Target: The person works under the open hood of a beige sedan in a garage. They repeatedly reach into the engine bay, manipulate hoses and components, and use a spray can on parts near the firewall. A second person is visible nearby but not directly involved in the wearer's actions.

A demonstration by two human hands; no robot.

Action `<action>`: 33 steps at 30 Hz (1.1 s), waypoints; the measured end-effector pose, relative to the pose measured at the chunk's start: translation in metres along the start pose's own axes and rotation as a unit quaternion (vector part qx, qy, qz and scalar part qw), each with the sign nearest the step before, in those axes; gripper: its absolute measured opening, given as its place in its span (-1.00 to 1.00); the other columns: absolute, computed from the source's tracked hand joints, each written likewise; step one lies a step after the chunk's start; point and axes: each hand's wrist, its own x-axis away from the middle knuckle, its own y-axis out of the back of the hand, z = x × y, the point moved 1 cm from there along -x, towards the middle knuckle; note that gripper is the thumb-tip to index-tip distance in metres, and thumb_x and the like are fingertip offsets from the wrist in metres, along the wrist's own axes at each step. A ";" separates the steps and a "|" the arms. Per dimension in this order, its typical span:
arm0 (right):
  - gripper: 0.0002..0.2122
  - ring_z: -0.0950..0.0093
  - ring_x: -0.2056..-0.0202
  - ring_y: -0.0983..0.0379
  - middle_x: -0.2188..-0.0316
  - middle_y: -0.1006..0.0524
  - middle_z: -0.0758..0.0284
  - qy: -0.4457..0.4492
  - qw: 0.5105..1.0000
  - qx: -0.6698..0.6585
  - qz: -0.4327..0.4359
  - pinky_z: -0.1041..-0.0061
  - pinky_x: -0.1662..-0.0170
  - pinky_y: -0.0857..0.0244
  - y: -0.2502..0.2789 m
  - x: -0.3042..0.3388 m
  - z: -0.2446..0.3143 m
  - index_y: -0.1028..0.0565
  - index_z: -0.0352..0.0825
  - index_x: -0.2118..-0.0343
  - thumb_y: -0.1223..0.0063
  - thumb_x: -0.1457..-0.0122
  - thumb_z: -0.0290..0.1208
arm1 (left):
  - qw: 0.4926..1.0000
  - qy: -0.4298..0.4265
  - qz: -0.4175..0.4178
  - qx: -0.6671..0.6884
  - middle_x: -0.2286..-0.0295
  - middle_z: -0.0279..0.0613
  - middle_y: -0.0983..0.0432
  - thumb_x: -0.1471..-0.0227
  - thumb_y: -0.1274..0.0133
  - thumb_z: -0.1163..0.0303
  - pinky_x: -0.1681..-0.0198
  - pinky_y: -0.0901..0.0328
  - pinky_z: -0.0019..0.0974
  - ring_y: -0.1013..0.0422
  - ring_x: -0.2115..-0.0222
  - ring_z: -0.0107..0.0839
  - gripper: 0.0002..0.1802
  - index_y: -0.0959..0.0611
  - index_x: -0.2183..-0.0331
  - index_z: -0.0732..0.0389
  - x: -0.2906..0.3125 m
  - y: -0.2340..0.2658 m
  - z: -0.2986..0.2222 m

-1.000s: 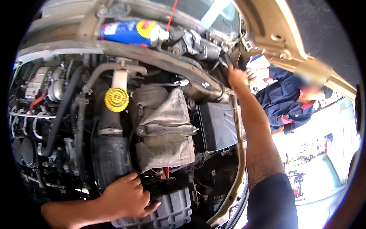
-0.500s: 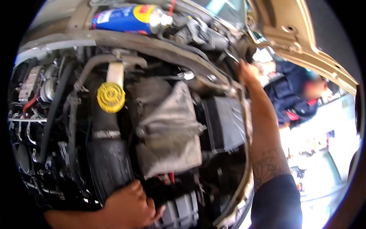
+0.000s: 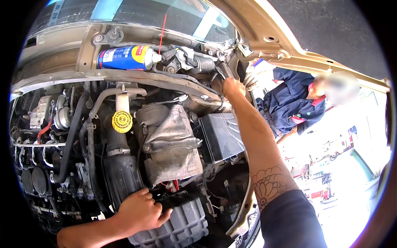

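Observation:
My left hand (image 3: pixel 142 210) is closed over the black ribbed air filter box (image 3: pixel 182 225), where the thick black intake duct (image 3: pixel 122 177) meets it. Its thumb points right; the fingertips are hidden beneath. My right hand (image 3: pixel 233 88) reaches to the far right corner of the engine bay, beside the wiper motor (image 3: pixel 204 65). It is closed around a shiny metal tool (image 3: pixel 221 73), perhaps a wrench or ratchet, mostly covered by the hand. A blue and yellow spray can (image 3: pixel 124 57) with a red straw lies on the cowl, left of the wiper motor.
A yellow reservoir cap (image 3: pixel 122 121) stands near a cloth-like grey cover (image 3: pixel 171 144) and a black lidded box (image 3: pixel 223 136). Overhead at the right is the raised hood (image 3: pixel 285 37). Past the fender, a co-worker in dark blue clothes (image 3: pixel 289 97) has a gloved hand near my right hand.
My view has swung upward and right, so the engine bay sits lower and left, and more windshield shows. Both hands keep their places on the car. The co-worker appears more fully.

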 end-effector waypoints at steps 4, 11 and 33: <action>-0.63 0.10 0.00 -0.56 0.07 -0.62 0.08 0.038 0.996 0.078 0.027 0.17 -0.04 -0.46 -0.014 -0.009 -0.002 -0.62 -0.36 0.11 0.15 -0.37 -0.17 | 1.000 -0.009 -0.013 -0.002 0.81 -0.15 -0.39 -0.06 -0.11 0.14 0.29 -0.32 -0.28 -0.39 0.68 -0.24 -0.47 -0.49 0.83 0.18 -0.001 -0.024 0.009; -0.66 0.13 0.12 -0.51 0.22 -0.58 0.14 0.267 0.914 0.227 -0.204 0.12 0.12 -0.42 -0.054 -0.054 -0.064 -0.48 -0.31 0.14 0.09 -0.31 -0.10 | 0.999 -0.042 0.001 0.004 0.78 -0.17 -0.37 0.01 -0.15 0.18 0.34 -0.31 -0.29 -0.37 0.66 -0.25 -0.53 -0.46 0.80 0.18 0.010 -0.039 0.032; -0.54 0.13 0.05 -0.54 0.23 -0.65 0.15 0.064 0.983 0.155 -0.079 0.15 0.03 -0.41 -0.049 -0.020 -0.030 -0.59 -0.34 0.19 0.18 -0.37 0.01 | 0.999 -0.007 -0.014 0.029 0.81 -0.18 -0.36 -0.03 -0.13 0.18 0.36 -0.31 -0.29 -0.36 0.71 -0.24 -0.50 -0.45 0.82 0.18 0.002 -0.018 0.017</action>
